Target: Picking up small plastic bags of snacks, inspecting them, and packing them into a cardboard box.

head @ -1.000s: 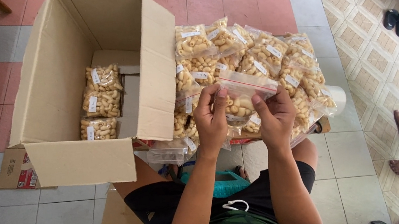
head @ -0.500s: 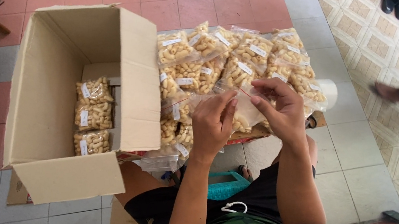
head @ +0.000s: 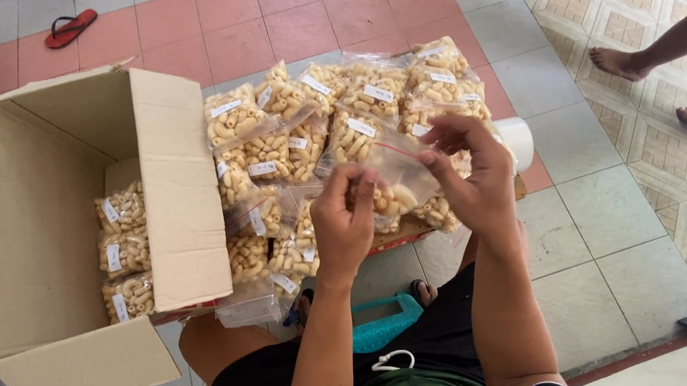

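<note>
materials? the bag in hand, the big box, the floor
Bag: looks like thin clear glossy plastic film; the pale snack pieces show through it.
Box: plain brown corrugated cardboard, matte, folded flaps.
Floor: probably ceramic tile, grout lines visible.

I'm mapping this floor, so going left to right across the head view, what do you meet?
Open cardboard box → packed bags inside it → pile of snack bags → left hand → right hand → another person's bare feet.

My left grip [head: 345, 219] hides the lower part of the snack bag [head: 395, 178]; the person walking by [head: 683, 56] is cut off at the edge.
</note>
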